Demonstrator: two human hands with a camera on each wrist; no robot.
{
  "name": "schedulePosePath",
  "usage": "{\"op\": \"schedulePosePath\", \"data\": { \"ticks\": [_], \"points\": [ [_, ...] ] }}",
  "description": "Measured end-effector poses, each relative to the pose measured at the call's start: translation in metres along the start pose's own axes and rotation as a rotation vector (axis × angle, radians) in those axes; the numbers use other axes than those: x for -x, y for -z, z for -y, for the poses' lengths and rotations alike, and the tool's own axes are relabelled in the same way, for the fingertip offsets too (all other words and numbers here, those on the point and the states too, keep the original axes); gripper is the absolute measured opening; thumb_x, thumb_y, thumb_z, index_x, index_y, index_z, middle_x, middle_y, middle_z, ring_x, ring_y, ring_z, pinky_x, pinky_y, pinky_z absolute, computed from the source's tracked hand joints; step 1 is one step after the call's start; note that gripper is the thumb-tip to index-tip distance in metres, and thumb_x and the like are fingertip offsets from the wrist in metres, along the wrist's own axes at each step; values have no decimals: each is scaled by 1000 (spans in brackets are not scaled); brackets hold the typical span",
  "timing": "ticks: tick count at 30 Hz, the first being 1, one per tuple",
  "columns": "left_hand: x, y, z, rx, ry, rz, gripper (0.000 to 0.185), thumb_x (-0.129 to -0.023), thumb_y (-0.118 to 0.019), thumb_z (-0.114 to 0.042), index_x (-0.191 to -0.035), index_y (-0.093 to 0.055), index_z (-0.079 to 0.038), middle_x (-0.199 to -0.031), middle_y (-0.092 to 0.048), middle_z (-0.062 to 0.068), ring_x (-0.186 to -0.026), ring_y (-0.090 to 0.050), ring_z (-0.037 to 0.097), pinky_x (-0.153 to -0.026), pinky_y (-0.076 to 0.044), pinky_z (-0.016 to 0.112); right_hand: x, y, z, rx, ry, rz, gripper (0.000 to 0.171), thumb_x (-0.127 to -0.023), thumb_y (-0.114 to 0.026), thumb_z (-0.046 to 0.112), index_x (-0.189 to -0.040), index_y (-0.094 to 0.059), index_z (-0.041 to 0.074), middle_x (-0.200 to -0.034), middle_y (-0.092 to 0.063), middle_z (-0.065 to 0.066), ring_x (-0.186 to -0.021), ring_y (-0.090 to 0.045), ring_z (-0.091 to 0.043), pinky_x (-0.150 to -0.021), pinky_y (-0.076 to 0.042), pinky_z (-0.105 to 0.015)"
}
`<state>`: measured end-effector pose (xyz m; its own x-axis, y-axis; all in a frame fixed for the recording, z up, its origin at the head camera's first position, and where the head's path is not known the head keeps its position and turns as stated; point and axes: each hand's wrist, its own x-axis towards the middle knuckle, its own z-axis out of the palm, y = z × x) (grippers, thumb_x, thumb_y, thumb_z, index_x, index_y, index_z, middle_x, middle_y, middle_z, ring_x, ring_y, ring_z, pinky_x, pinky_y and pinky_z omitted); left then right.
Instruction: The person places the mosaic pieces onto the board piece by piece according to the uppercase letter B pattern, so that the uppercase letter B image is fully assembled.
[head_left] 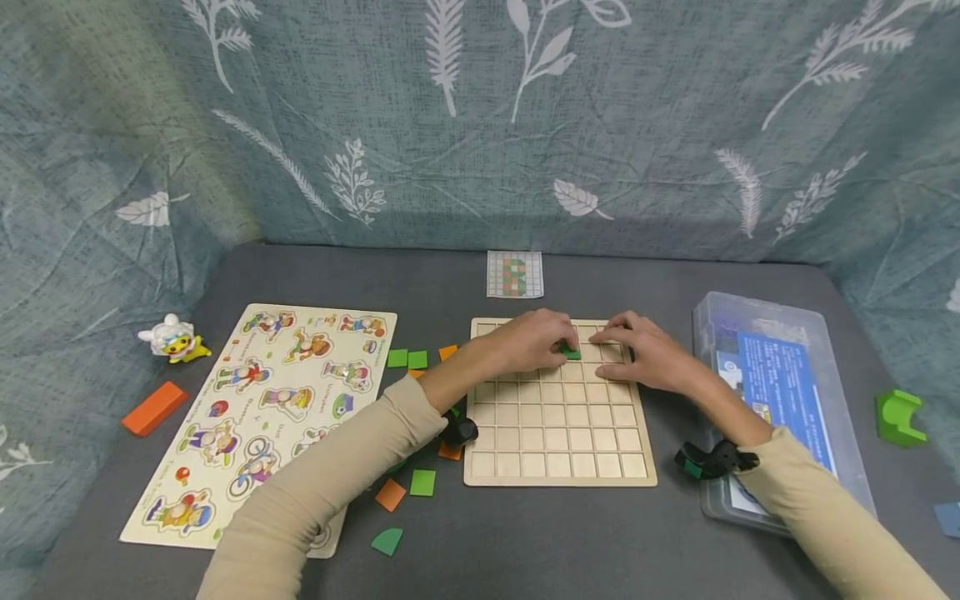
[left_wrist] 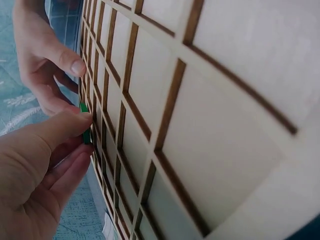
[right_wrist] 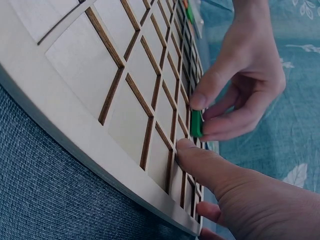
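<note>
A pale wooden grid board (head_left: 561,482) lies flat on the table. Over its upper rows, my left hand (head_left: 534,342) pinches a small green tile (head_left: 572,354) between thumb and fingers. In the right wrist view the same green tile (right_wrist: 196,125) stands out from between the fingertips, close to the grid. To its right, my right hand (head_left: 647,352) spreads its thumb and fingers over the board's upper right part, holding nothing. The left wrist view shows the thumb pressed on the green tile (left_wrist: 86,136), with the right hand (left_wrist: 42,60) just beyond.
Loose green and orange tiles (head_left: 422,482) lie left of the board, some hidden by the left arm. A patterned card (head_left: 514,275) lies behind it. A picture puzzle board (head_left: 300,400) is at left, a clear plastic case (head_left: 828,367) at right. An orange block (head_left: 154,408) and toy figure (head_left: 176,340) sit far left.
</note>
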<state>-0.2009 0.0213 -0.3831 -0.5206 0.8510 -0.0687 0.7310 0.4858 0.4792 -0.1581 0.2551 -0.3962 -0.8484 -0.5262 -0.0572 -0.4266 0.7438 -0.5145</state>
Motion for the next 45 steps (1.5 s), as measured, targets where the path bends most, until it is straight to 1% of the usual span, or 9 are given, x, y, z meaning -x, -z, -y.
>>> {"op": "schedulePosePath", "data": {
  "ticks": [13,22,26,28,30,34,37,41,45],
  "points": [
    [-1,0,0,-20,14,23,17,-93,-64,-12,-107,-73,-8,-112,-68,4,-102,-64,17,-86,-51,26,-1,-1,-2,2,-4,-6,44,-89,-71,27,-128,-62,10,-127,-48,-20,-102,-47,-30,-76,-37,-39],
    [-1,2,0,-66,-20,25,17,-94,-63,-11,-107,-74,-8,-112,-67,5,-105,-63,19,-91,-51,27,-2,0,-3,4,-27,-2,47,-87,-73,26,-129,-61,11,-128,-47,-19,-105,-46,-30,-79,-37,-40],
    [8,4,-2,-114,-21,49,20,-96,-61,-15,-111,-73,-10,-122,-63,7,-113,-60,21,-93,-50,29,-3,0,-3,8,-32,4,47,-87,-73,27,-129,-61,11,-129,-47,-19,-107,-46,-31,-80,-38,-42],
    [20,8,-2,-131,-8,44,24,-97,-60,-19,-116,-71,-11,-131,-59,8,-119,-56,23,-95,-49,32,-3,-1,-2,11,-37,9,46,-87,-73,28,-129,-62,12,-129,-47,-18,-107,-46,-32,-81,-39,-43],
    [40,14,1,-133,8,13,26,-97,-59,-22,-120,-69,-11,-137,-55,10,-124,-52,26,-97,-49,36,-4,-1,-2,14,-41,13,46,-87,-72,29,-129,-62,13,-130,-46,-18,-109,-47,-32,-82,-40,-45],
    [95,30,19,-94,89,-98,33,-96,-61,-23,-126,-64,-9,-137,-56,11,-127,-52,29,-101,-47,42,-4,-2,-2,9,-43,14,46,-87,-72,29,-129,-62,13,-131,-46,-18,-111,-46,-34,-83,-41,-47],
    [142,36,36,-46,209,-179,38,-95,-63,-21,-130,-61,-8,-134,-58,12,-127,-52,33,-104,-44,49,-4,-1,-2,5,-40,16,46,-87,-72,29,-129,-61,13,-131,-46,-18,-112,-46,-35,-83,-41,-48],
    [196,33,50,40,348,-249,42,-94,-64,-18,-133,-57,-7,-136,-56,18,-123,-55,37,-96,-48,51,-3,-1,-2,2,-41,25,46,-88,-72,30,-129,-61,14,-131,-46,-18,-112,-46,-34,-83,-41,-48],
    [225,20,51,73,372,-278,43,-92,-66,-16,-132,-57,-4,-131,-60,18,-110,-63,33,-86,-53,45,-2,0,-2,0,-52,23,46,-87,-72,29,-129,-61,13,-131,-46,-18,-112,-46,-34,-83,-40,-48]
  ]
}}
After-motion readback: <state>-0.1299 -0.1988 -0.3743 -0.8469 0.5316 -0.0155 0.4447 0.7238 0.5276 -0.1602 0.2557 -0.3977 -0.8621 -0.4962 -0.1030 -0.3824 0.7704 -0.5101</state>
